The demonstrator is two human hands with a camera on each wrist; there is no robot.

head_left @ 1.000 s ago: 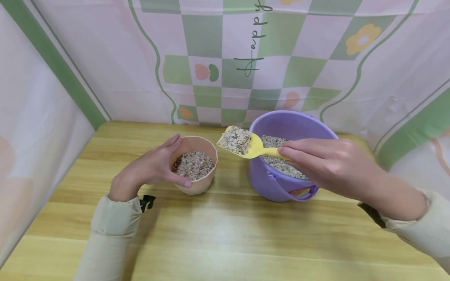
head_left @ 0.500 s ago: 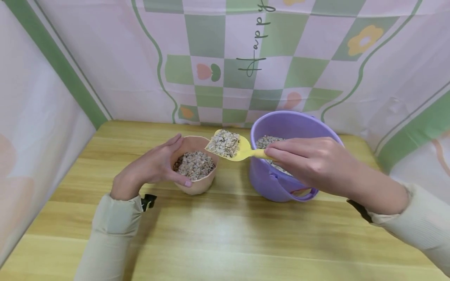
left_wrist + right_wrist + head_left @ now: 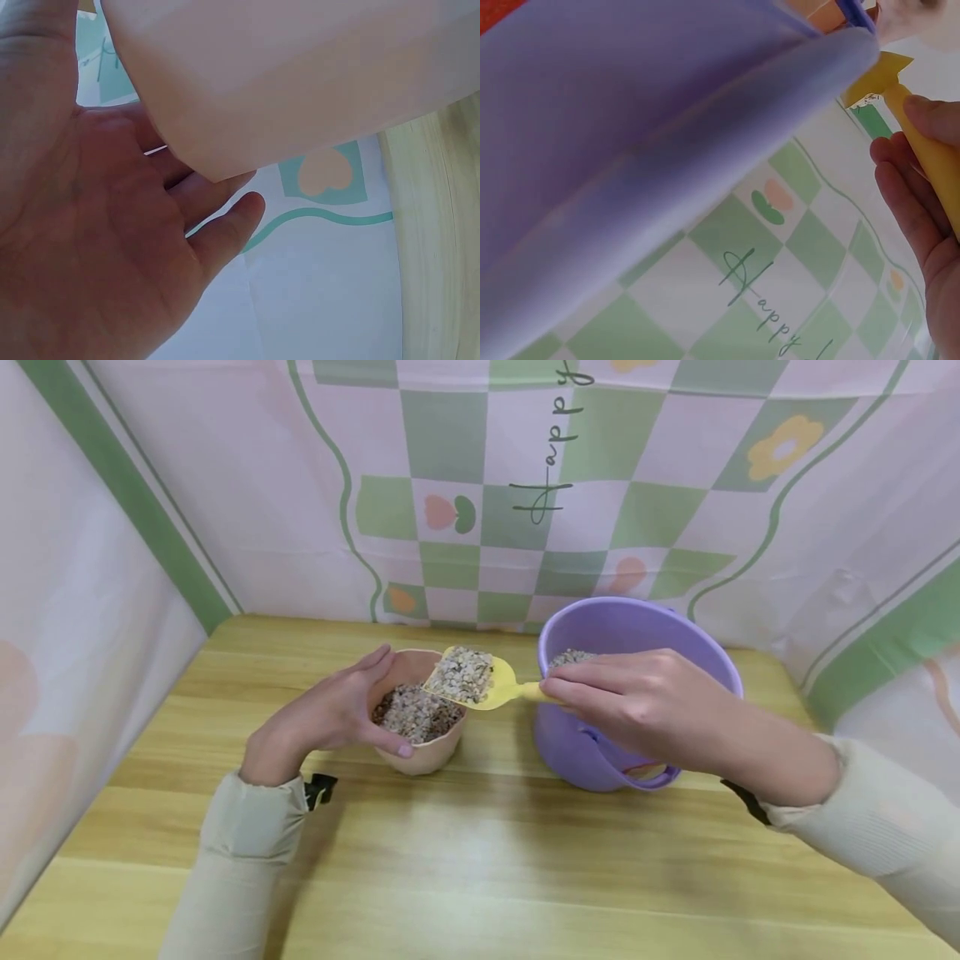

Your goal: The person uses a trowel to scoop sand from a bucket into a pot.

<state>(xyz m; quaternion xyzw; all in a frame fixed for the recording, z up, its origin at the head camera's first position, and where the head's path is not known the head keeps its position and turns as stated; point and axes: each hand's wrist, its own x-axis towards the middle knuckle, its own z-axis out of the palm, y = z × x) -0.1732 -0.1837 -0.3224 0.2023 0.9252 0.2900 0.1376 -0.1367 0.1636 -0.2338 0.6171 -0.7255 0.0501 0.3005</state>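
A peach-coloured plant pot (image 3: 423, 758), partly filled with small mixed gravel (image 3: 416, 714), stands on the wooden table. My left hand (image 3: 322, 710) holds it from the left, thumb at the near side and fingers behind; the left wrist view shows those fingers (image 3: 229, 225) curving round the pot wall (image 3: 300, 90). By its handle, my right hand (image 3: 637, 702) grips a yellow toy shovel (image 3: 504, 683) with a heap of gravel (image 3: 467, 673) on its blade. The blade's tip is over the pot's right rim. Beneath the right hand is a purple bucket (image 3: 566, 752) with gravel inside, partly hidden.
The bucket's handle (image 3: 648, 783) hangs down on its near side. Behind the wooden table (image 3: 480, 868) hangs a checked green and white cloth (image 3: 517, 518), with plain cloth sides at left and right.
My right hand has moved left with the loaded shovel, from beside the bucket's rim to over the pot's right rim. My left hand stays on the pot.
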